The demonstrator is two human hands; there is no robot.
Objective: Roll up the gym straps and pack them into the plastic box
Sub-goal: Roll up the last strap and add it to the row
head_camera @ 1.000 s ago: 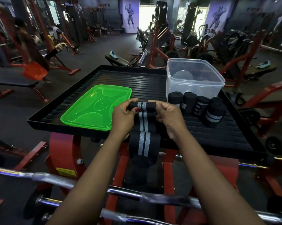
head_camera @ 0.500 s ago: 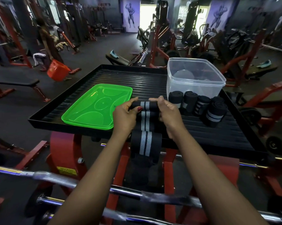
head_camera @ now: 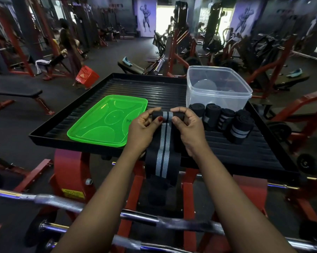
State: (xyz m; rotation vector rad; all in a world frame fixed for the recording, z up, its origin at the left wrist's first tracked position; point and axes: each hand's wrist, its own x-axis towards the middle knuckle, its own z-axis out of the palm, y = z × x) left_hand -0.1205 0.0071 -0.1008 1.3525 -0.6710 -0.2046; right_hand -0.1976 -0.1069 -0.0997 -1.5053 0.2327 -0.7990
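- The left hand (head_camera: pixel 142 129) and right hand (head_camera: pixel 188 127) each pinch one end of the rolled top of a black strap (head_camera: pixel 163 143) with grey stripes, near the black tray's (head_camera: pixel 99 92) centre.
- The roll's long axis runs 9 to 3 o'clock; the unrolled tail runs toward 6 o'clock and hangs over the tray's near edge.
- Finished rolled straps (head_camera: pixel 223 118) stand in a row at 3 o'clock from the hands, just before the clear plastic box (head_camera: pixel 218 88).
- A green lid (head_camera: pixel 108 121) lies at 9 o'clock.
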